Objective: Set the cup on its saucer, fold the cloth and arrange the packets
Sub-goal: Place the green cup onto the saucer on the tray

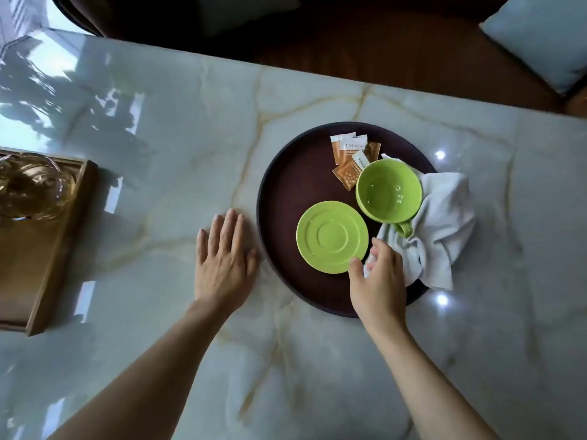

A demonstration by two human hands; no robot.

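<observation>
My right hand hovers over the near rim of the tray, fingers half curled and holding nothing, thumb just at the saucer's near edge and fingertips at a corner of the cloth. My left hand lies flat and spread on the marble table, just left of the tray. The cup stands upright beyond and right of the saucer, apart from it, its handle pointing toward my right hand, the nearer one. Cup and saucer are glossy green ceramic; the pale cloth is crumpled, spilling over the tray's right rim. The paper packets lie loosely overlapped behind the cup.
</observation>
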